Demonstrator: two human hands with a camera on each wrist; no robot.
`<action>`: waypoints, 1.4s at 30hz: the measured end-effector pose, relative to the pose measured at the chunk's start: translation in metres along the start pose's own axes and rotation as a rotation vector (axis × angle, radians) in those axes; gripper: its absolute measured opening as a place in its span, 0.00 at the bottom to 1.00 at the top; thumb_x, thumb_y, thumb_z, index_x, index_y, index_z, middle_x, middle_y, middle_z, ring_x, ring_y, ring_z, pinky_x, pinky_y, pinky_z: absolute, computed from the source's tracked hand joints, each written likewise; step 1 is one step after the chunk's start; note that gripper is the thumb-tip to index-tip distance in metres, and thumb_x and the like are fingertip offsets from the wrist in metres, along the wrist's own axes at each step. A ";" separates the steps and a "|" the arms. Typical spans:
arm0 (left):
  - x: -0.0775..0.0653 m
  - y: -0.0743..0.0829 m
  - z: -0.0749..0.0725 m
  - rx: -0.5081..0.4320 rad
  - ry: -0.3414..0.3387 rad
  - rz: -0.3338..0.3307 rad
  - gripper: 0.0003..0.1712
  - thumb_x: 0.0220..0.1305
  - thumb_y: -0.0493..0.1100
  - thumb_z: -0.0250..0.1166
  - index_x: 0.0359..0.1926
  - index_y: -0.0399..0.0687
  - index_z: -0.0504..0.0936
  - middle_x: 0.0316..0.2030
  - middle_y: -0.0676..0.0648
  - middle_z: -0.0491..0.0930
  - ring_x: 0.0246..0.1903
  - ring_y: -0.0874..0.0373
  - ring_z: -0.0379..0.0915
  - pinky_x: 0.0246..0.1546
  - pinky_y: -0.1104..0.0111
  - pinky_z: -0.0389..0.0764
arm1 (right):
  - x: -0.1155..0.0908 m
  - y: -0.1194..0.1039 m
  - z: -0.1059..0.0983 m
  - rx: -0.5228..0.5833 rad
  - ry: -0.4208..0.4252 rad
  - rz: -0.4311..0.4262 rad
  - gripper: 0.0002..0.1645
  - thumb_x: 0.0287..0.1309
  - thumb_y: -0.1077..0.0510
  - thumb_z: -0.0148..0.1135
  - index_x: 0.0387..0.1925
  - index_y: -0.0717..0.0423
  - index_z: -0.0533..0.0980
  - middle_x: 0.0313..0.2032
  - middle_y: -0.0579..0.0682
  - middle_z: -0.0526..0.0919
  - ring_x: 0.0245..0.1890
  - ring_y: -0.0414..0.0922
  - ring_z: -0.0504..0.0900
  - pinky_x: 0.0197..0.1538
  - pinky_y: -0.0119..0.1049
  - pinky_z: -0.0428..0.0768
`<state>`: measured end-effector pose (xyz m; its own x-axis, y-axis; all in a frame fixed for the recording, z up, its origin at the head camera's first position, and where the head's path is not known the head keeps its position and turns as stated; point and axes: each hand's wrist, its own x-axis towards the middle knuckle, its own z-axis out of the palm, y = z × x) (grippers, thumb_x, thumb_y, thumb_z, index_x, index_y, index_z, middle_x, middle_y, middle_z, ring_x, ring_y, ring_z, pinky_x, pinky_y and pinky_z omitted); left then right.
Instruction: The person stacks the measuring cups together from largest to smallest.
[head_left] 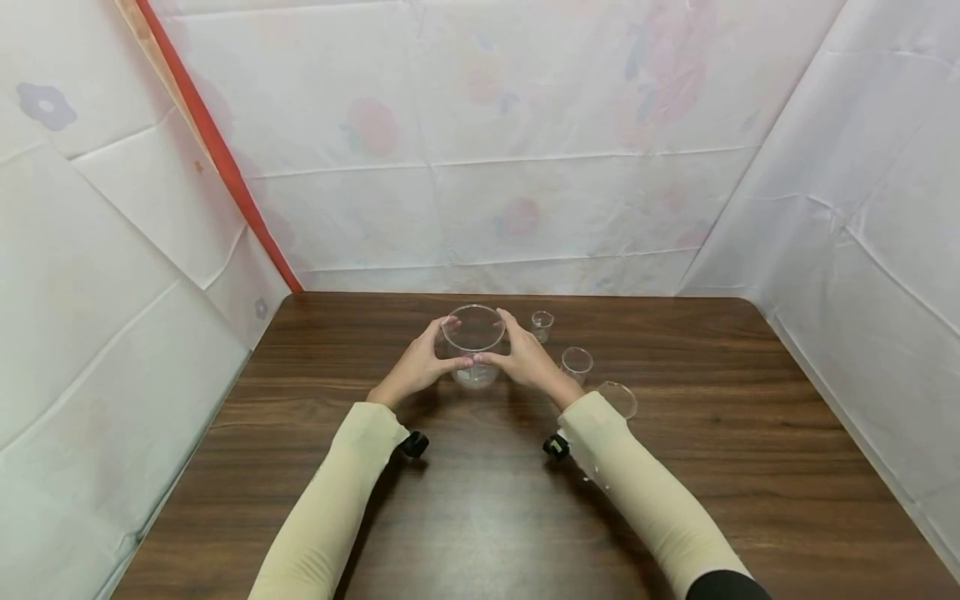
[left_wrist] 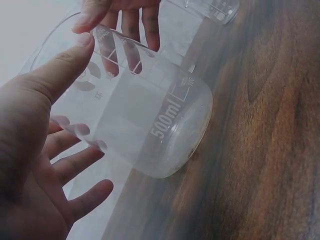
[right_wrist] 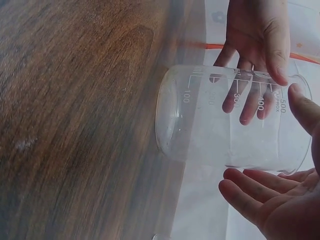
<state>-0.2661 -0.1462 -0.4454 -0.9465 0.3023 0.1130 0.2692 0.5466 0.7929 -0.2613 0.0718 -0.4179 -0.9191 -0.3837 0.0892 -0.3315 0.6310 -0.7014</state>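
Observation:
A clear glass beaker (head_left: pixel 474 340) stands upright between both hands near the far side of the table. The left wrist view shows "500ml" printed on the beaker (left_wrist: pixel 165 120). My left hand (head_left: pixel 420 365) holds its left side, thumb across the near wall and fingers around the side. On the right side my right hand (head_left: pixel 528 358) holds it the same way, and the two thumb tips nearly meet. Graduation marks show on the beaker (right_wrist: pixel 215 125) in the right wrist view. Whether its base touches the table I cannot tell.
Right of the big beaker stand a small beaker (head_left: pixel 542 327), a larger one (head_left: pixel 577 360) and a third glass vessel (head_left: pixel 621 402) partly hidden by the right sleeve. The brown wooden table (head_left: pixel 480 517) has white patterned sheets (head_left: pixel 450 208) around its back and sides.

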 end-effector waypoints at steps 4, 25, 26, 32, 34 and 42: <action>0.000 -0.001 0.000 -0.012 0.000 -0.002 0.50 0.53 0.58 0.73 0.70 0.48 0.59 0.69 0.44 0.66 0.68 0.38 0.62 0.67 0.46 0.65 | 0.000 -0.001 0.001 0.009 0.021 -0.013 0.57 0.56 0.46 0.70 0.75 0.60 0.48 0.65 0.62 0.71 0.64 0.59 0.73 0.64 0.54 0.73; 0.000 0.011 0.001 -0.062 0.030 0.026 0.49 0.50 0.55 0.76 0.69 0.45 0.63 0.66 0.45 0.70 0.66 0.42 0.66 0.65 0.46 0.68 | -0.004 -0.003 -0.010 -0.003 0.054 -0.039 0.55 0.53 0.46 0.72 0.72 0.61 0.53 0.61 0.61 0.74 0.60 0.59 0.77 0.60 0.53 0.76; 0.000 0.012 0.001 -0.061 0.032 0.031 0.50 0.49 0.55 0.76 0.69 0.45 0.63 0.66 0.45 0.70 0.65 0.42 0.66 0.64 0.46 0.69 | -0.005 -0.004 -0.011 -0.003 0.057 -0.036 0.55 0.52 0.46 0.72 0.73 0.61 0.53 0.61 0.61 0.75 0.60 0.59 0.77 0.60 0.53 0.76; -0.003 0.020 0.001 -0.062 0.042 0.047 0.50 0.49 0.54 0.76 0.68 0.43 0.63 0.65 0.45 0.71 0.64 0.44 0.67 0.62 0.47 0.71 | -0.011 -0.009 -0.016 -0.008 0.069 -0.037 0.55 0.51 0.46 0.73 0.72 0.60 0.54 0.61 0.59 0.75 0.59 0.58 0.77 0.59 0.53 0.77; -0.004 0.023 0.001 -0.067 0.043 0.048 0.50 0.48 0.54 0.77 0.68 0.43 0.64 0.64 0.45 0.71 0.64 0.43 0.67 0.62 0.47 0.71 | -0.013 -0.011 -0.018 -0.004 0.079 -0.049 0.55 0.51 0.46 0.74 0.72 0.60 0.55 0.60 0.60 0.76 0.58 0.59 0.78 0.59 0.53 0.77; -0.009 0.033 0.000 -0.030 0.052 0.062 0.46 0.47 0.56 0.77 0.64 0.48 0.67 0.61 0.46 0.74 0.61 0.44 0.70 0.61 0.49 0.72 | -0.021 -0.012 -0.025 0.010 0.101 -0.097 0.54 0.48 0.49 0.75 0.70 0.61 0.57 0.57 0.62 0.77 0.55 0.59 0.81 0.55 0.51 0.80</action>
<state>-0.2483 -0.1309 -0.4201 -0.9364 0.2935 0.1926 0.3227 0.5041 0.8010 -0.2429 0.0886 -0.3938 -0.8998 -0.3726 0.2270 -0.4181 0.5877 -0.6927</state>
